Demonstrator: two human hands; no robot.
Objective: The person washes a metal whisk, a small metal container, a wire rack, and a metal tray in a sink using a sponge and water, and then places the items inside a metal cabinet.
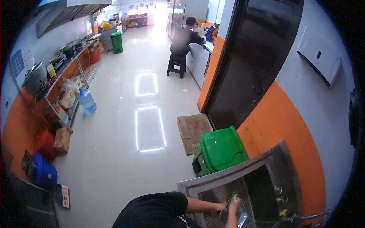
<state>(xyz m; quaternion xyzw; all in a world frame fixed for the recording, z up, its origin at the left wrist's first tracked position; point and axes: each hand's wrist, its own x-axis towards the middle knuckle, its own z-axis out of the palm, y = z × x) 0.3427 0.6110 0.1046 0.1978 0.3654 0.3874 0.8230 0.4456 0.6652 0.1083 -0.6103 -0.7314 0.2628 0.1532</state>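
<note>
Both my hands are over the stainless steel sink [211, 179] at the lower right. My left hand [221, 207] grips the edge of a thin-rimmed metal item whose full shape cannot be made out. Against it my right hand [235, 201] presses a small yellowish pad [235, 196], perhaps a sponge, mostly covered by the fingers. A shiny pale object [242, 219] lies just below the right wrist, partly cut off by the picture's edge.
Two round metal pieces [280, 194] and a yellow item [283, 212] sit along the sink's wall side. Beyond the sink stands a green lidded bin [223, 149], with flattened cardboard [194, 131] behind. A person [182, 40] sits on a black stool [176, 65]. A water bottle [87, 101] stands left.
</note>
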